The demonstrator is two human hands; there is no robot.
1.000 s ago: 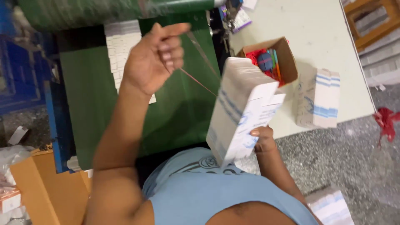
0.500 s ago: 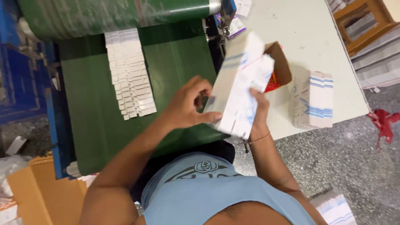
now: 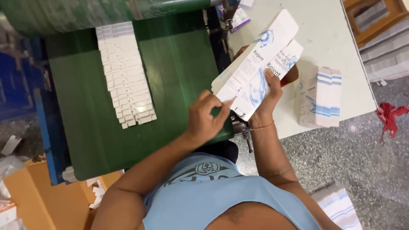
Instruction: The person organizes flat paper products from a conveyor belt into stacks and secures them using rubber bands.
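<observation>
My right hand (image 3: 268, 100) grips a thick stack of flat white carton blanks with blue print (image 3: 260, 64), held tilted above the seam between the green belt and the white table. My left hand (image 3: 206, 117) pinches the lower left corner of that stack with thumb and fingertips. A long overlapping row of the same flat white cartons (image 3: 125, 74) lies on the green conveyor belt (image 3: 179, 64), to the left of both hands.
A second stack of white and blue cartons (image 3: 320, 97) rests on the white table (image 3: 332, 38) at right. A brown cardboard box (image 3: 292, 75) is mostly hidden behind the held stack. More cartons (image 3: 341, 206) lie on the speckled floor; cardboard boxes (image 3: 47, 200) stand lower left.
My left hand came down from raised above the belt to the stack's lower corner. The stack has been lifted and tilted toward the table, now covering the brown box.
</observation>
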